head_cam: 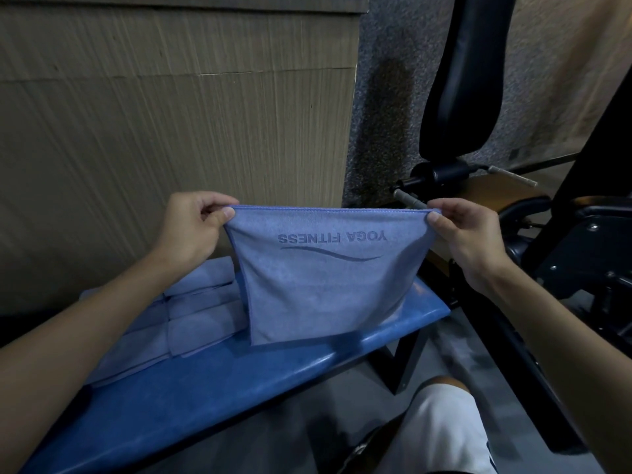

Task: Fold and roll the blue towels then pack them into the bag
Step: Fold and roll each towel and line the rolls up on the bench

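1. Blue towel (325, 282) hangs spread over the worktop (205, 388), its top corners pinched by the left grip (191, 230) and right grip (468, 234).
2. Other towels (191, 316) lie flat beside it; rolling and packing look undone, and no bag is in view.

We see the towel (325, 285) as soft, matt cloth with a stitched hem. The bench (239, 381) shines like smooth vinyl. We pick out matt wood grain on the panel (171, 114), a glossy black pad (461, 80), dull metal pegs (408, 199).
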### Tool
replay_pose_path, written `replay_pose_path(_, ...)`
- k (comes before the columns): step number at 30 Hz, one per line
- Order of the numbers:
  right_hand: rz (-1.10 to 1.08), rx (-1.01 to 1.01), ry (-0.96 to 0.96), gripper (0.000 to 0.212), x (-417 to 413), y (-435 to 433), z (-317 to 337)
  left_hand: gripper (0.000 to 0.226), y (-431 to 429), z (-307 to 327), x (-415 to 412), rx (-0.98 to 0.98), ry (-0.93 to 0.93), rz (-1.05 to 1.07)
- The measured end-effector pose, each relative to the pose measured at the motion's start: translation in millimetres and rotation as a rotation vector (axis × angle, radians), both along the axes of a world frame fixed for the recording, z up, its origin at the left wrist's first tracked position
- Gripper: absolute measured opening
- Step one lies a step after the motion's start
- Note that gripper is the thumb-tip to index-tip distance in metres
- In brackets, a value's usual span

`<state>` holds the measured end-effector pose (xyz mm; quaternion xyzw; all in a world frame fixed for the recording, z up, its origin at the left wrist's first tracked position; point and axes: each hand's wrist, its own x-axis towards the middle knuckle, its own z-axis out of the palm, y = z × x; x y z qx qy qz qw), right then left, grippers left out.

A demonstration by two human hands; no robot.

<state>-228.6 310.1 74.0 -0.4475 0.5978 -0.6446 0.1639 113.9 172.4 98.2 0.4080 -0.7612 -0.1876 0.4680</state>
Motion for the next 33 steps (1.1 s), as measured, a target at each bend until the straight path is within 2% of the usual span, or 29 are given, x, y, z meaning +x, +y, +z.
replay_pose_path(4,-0.011,0.023,0.093,0.014,-1,0,1,0.013,0,1,0,0.031,0.034,0.011)
replay_pose_path(13,0.037,0.109,0.120,0.009,-5,7,6,0.005,8,7,3,0.620,0.323,-0.119)
replay_pose_path(15,0.048,0.125,0.104,0.006,-8,10,7,0.007,9,10,6,0.729,0.318,-0.149)
replay_pose_path(20,0.097,0.152,0.068,0.012,-15,7,6,0.011,5,15,9,0.883,0.254,-0.188)
replay_pose_path(26,0.127,0.161,0.004,0.013,-15,-15,5,0.007,-18,5,-4,0.857,0.284,-0.162)
replay_pose_path(33,0.081,0.020,0.024,0.015,-16,-48,14,0.008,-41,17,-18,0.500,0.326,-0.168)
